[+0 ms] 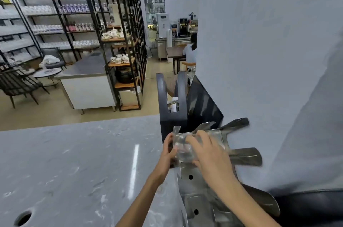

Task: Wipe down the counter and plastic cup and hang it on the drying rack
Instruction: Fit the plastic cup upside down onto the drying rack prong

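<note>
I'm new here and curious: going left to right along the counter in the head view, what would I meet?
Round hole in the counter → left hand → clear plastic cup → right hand → metal drying rack prong.

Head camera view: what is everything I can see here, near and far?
Plastic cup: one, clear, held at the drying rack between both hands.
Drying rack: one, silvery metal with flat pegs, at the counter's right end by the wall.
Counter: one, grey marbled, foreground, with a round hole near its left corner.
Dark holder: one, black, behind the rack, a bottle inside.
Shelving: several black metal units, left background, holding bottles and tea sets.
Chair: one, dark, far left.
Seated person: one, white top, at a far table.
Left hand: one, on the cup's left side.
Right hand: one, over the cup.
</note>
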